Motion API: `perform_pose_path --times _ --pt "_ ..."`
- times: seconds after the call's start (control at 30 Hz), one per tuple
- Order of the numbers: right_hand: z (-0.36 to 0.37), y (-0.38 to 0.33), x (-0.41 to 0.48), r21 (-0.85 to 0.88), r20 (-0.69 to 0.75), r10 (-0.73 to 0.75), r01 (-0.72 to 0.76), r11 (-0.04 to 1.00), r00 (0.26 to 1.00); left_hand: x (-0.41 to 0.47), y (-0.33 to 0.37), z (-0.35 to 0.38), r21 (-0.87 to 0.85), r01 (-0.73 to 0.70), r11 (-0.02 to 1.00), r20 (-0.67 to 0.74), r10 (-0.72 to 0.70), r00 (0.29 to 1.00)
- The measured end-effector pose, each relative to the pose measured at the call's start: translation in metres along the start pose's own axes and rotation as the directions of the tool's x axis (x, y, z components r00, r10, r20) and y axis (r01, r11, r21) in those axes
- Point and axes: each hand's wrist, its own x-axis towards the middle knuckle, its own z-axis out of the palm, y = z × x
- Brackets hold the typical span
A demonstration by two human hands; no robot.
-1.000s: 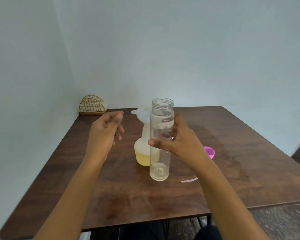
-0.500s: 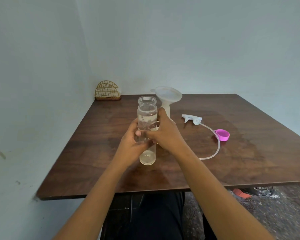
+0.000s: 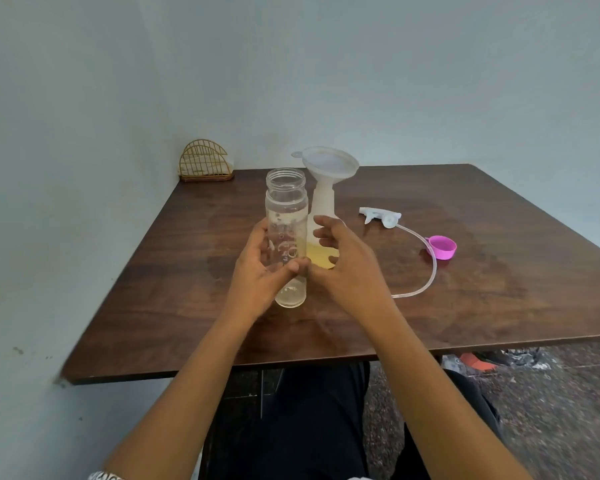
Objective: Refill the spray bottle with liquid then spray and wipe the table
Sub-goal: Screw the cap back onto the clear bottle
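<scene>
A clear, uncapped spray bottle point(image 3: 287, 216) stands upright on the brown table point(image 3: 465, 306), almost empty. My left hand point(image 3: 260, 275) wraps around its lower half. My right hand point(image 3: 343, 265) hovers just to the right of it with fingers spread, holding nothing. Directly behind stands a white refill bottle point(image 3: 321, 209) holding yellow liquid at its bottom, with a white funnel point(image 3: 331, 164) sitting in its neck. The white spray head point(image 3: 380, 215) with its long clear tube lies on the table to the right.
A pink cap point(image 3: 442, 247) lies at the right, beside the tube. A gold wire holder point(image 3: 205, 162) sits in the far left corner against the wall. Walls border the table at left and back. My legs show under the near edge.
My right hand let go of the spray bottle and opened beside it. My left hand took hold of the bottle, now standing on the table. The camera view shifted back.
</scene>
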Motion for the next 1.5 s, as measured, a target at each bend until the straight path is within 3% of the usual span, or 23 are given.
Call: perform_pose_path --times 0.13,0.27,0.4,0.53,0.7,0.77,0.83,0.93,1.07,1.23,1.37,1.5 --pt "-0.035 0.027 0.007 -0.153 -0.257 -0.033 -0.007 0.988 0.966 0.000 -0.005 0.008 -0.009 -0.015 1.000 -0.057 0.014 0.998" --pt "-0.076 0.095 0.039 -0.459 -0.376 0.046 -0.229 0.858 0.925 0.002 -0.007 0.014 -0.005 -0.020 1.000 -0.075 0.019 0.997" --pt "-0.106 0.155 0.070 -0.589 -0.239 0.276 -0.365 0.721 0.931 0.003 -0.005 0.017 0.008 -0.027 1.000 -0.082 0.027 0.996" --pt "-0.118 0.170 0.089 -0.689 -0.034 0.488 -0.374 0.620 0.872 0.002 -0.005 0.017 0.024 -0.021 0.999 -0.094 0.024 0.995" --pt "-0.133 0.152 0.087 -0.728 -0.025 0.469 -0.337 0.597 0.883 0.002 -0.005 0.018 0.018 -0.007 1.000 -0.105 0.009 0.994" --pt "-0.140 0.134 0.078 -0.693 -0.075 0.425 -0.353 0.628 0.902 0.003 -0.005 0.018 0.024 -0.015 1.000 -0.104 0.017 0.994" --pt "-0.146 0.105 0.068 -0.569 -0.097 0.318 -0.315 0.760 0.943 0.003 -0.005 0.018 0.021 -0.019 1.000 -0.099 0.021 0.995" --pt "-0.144 0.043 0.052 -0.157 0.001 0.175 -0.172 0.972 0.985 0.004 -0.006 0.017 0.011 -0.012 1.000 -0.096 0.013 0.995" --pt "-0.122 -0.028 0.044 0.245 0.170 -0.008 -0.035 0.969 0.985 0.005 -0.006 0.016 -0.008 -0.008 1.000 -0.079 0.008 0.997" --pt "-0.089 -0.070 0.057 0.270 0.150 -0.195 0.150 0.951 0.969 0.005 -0.008 0.014 -0.006 -0.002 1.000 -0.061 0.001 0.998" --pt "-0.064 -0.075 0.071 0.364 0.059 -0.209 0.173 0.915 0.976 0.004 -0.007 0.013 -0.014 0.005 1.000 -0.060 -0.006 0.998" --pt "-0.049 -0.066 0.080 0.215 0.079 -0.198 0.177 0.960 0.977 0.003 -0.006 0.013 -0.020 0.001 1.000 -0.056 -0.003 0.998"
